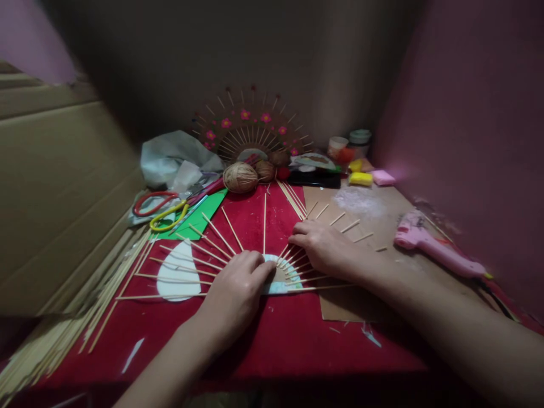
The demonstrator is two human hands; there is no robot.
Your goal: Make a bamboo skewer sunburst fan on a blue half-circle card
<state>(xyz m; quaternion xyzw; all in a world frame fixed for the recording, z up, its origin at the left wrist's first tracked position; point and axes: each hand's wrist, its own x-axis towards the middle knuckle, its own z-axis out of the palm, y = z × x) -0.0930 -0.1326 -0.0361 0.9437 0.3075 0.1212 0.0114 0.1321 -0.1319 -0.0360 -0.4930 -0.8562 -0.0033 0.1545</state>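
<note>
A half-round cardboard piece with a pale blue rim lies on the red cloth, and thin bamboo sticks fan outward from it. My left hand is closed at its left side, the thumb resting on the piece and the fingers hidden beneath the knuckles. Over the right part of the fan, my right hand pinches a bamboo stick near the sticks' inner ends. One stick points straight away from me. Under the left sticks sits a white teardrop-shaped cutout.
Loose bamboo sticks lie left, near scissors and green paper. A pink glue gun rests right, on a cardboard sheet. Behind are a twine ball, a black phone-like slab and a flower-decorated stick fan.
</note>
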